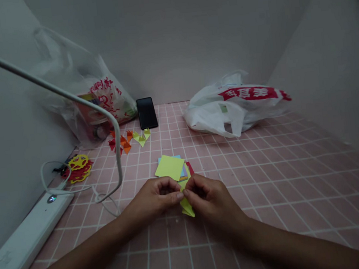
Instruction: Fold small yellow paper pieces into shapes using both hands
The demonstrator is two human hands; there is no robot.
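Between my hands is a small folded piece of yellow paper [187, 207], its pointed lower end showing below the fingers. My left hand [158, 195] pinches it from the left with thumb and forefinger. From the right, my right hand [209, 196] pinches the same paper, partly covering it. Just beyond my fingers lies a stack of coloured paper squares [170, 167], yellow on top, with blue, purple and red edges showing. Farther back on the left are small folded paper shapes, red and orange [125, 144] and pale yellow [142, 138].
A black phone [147, 113] lies at the back, between a clear plastic bag [110, 95] and a white plastic bag [209, 113]. On the left are a white power strip [31, 229], a pale bent rod [64, 93] and red and yellow cut-outs [78, 167]. White lines grid the pink tabletop [283, 226].
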